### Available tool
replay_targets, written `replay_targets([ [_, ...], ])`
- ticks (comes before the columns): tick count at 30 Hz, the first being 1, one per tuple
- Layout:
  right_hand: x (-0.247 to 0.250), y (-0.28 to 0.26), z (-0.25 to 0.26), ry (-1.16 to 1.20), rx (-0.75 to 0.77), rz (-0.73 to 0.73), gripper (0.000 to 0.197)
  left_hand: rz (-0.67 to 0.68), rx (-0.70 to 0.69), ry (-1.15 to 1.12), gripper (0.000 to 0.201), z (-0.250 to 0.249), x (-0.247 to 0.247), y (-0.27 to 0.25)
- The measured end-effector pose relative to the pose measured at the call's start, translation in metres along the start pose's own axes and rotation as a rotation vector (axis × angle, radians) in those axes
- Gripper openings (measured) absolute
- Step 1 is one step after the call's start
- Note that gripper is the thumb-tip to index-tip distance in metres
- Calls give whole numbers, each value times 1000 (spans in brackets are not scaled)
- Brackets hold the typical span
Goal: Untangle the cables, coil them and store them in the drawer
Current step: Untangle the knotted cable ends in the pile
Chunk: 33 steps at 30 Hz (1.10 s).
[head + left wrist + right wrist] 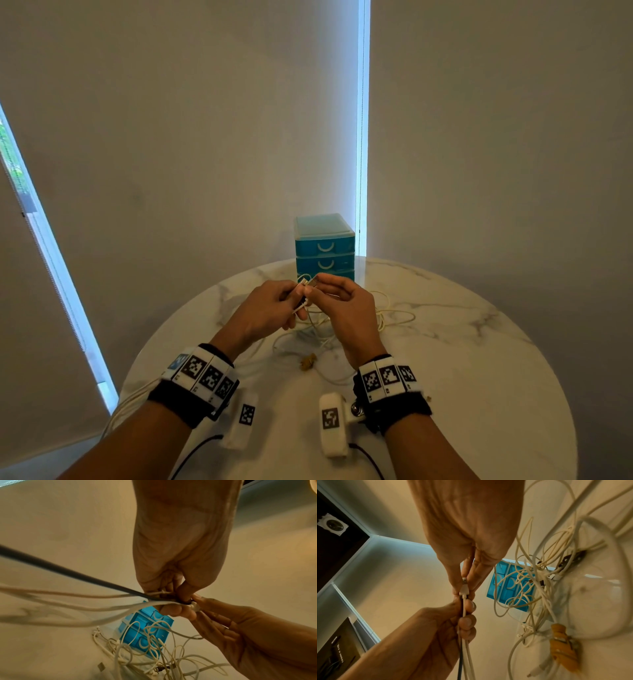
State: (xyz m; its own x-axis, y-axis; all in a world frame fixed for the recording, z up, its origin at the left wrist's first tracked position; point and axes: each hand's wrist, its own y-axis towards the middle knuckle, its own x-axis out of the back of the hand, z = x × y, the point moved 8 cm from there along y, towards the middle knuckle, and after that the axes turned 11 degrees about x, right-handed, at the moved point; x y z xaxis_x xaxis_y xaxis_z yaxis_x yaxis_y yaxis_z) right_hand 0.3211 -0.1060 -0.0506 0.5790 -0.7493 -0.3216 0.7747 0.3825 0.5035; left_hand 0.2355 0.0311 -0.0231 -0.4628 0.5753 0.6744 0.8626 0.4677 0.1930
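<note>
Two hands up over the round marble table (479,342), fingertips meeting. Your right hand (346,315) pinches one white plug (464,588) between thumb and fingers. Your left hand (267,315) curls round a small bundle: white cable strands plus one dark cable (460,658); exact strand count unclear.

A tangle of white cables (383,315) lies on the table under your hands, too knotted to count. One small yellow tie (307,361) beside it.

One blue drawer unit (323,246) stands at the far edge, three drawers, all closed; your hands hide the lowest one.

No readable writing; wristband markers are patterns only.
</note>
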Motion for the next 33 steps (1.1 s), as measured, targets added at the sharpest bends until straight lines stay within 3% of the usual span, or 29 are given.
replay_targets([
  [5, 8, 3, 3, 81, 1, -58, 40, 95, 75, -37, 39, 1, -3, -3],
  [9, 3, 0, -2, 100, -14, -44, 36, 62, 61, 61, 39, -5, 3, -3],
  [12, -1, -3, -10, 65, -34, -48, 28, 32, 41, 107, 34, -7, 2, -3],
  [17, -14, -4, -11, -78, -21, -6, 39, -35, 10, 142, 30, -7, -3, -5],
  [23, -4, -1, -12, -205, 48, -54, 19, 8, 1, 114, 29, -16, -6, -13],
  [33, -12, -3, -13, -204, 43, -23, 9, -250, 49, 478, 31, -21, 4, -11],
])
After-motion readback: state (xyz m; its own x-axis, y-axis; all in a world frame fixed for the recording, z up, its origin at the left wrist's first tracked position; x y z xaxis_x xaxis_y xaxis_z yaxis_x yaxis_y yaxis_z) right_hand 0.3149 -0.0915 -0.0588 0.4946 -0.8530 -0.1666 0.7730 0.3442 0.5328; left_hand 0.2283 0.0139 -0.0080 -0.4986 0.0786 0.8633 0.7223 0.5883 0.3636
